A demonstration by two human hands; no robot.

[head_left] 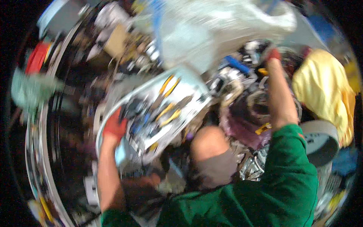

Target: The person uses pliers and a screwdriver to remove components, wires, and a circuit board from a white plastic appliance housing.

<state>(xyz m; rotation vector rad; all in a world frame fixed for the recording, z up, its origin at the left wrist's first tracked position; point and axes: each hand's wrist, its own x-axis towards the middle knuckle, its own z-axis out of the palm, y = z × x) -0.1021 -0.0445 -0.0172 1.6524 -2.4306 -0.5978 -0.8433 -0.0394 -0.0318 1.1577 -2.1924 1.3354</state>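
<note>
My left hand [114,127], in a red glove, grips the left end of a light blue plastic tub [153,84], with its fingers over the rim. Inside the tub lie pliers with yellow and black handles [169,86], more yellow-handled tools [169,113] and several dark and blue small items. Out to the upper right reaches my right hand [273,55], also red-gloved, at a heap of mixed goods. Its fingers are smeared by motion, so any hold is unclear. Near it lie a blue cylinder [237,64] and pale coiled pieces [231,92].
A large translucent plastic bag [223,30] bulges beyond the tub. To the right stand a yellow cloth or bag [319,81] and a grey round container [321,142]. My bare knee [210,143] is between tub and heap. A metal rail [46,147] runs along the left.
</note>
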